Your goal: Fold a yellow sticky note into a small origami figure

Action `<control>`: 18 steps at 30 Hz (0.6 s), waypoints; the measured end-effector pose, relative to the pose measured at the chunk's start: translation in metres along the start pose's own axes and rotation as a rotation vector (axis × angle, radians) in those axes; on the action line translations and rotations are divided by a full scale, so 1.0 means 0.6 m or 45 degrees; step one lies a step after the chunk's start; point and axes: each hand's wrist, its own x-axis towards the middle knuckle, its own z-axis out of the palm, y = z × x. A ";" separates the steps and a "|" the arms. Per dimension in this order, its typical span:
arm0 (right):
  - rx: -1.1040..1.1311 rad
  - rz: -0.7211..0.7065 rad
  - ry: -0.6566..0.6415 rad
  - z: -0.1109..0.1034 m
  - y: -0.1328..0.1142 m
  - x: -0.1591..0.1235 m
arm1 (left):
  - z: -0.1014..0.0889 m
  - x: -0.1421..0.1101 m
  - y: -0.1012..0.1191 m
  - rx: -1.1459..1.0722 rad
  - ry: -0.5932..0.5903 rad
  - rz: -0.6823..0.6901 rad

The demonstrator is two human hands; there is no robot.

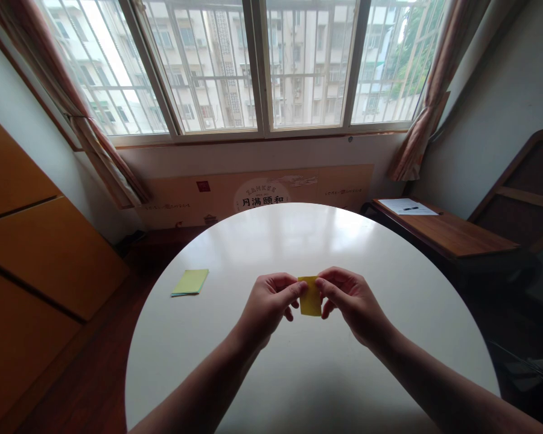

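Observation:
Between my two hands, a small yellow piece of paper (311,299) is held upright above the white round table (271,241). My left hand (271,301) pinches its upper left edge between thumb and fingers. At the upper right corner, my right hand (349,298) grips it the same way. Whether the paper is folded, I cannot tell. A pad of sticky notes (190,281), yellow-green on top with a bluish layer beneath, lies on the table to the left, apart from both hands.
A low wooden bench (457,232) stands at the right, with a white sheet of paper (405,207) and a dark pen on it. An orange-brown cabinet (36,259) is on the left. Behind the table, a printed panel (262,187) sits under the barred window.

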 end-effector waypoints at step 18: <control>-0.092 -0.054 0.037 0.004 0.007 0.000 | -0.002 0.005 -0.008 0.063 0.122 0.045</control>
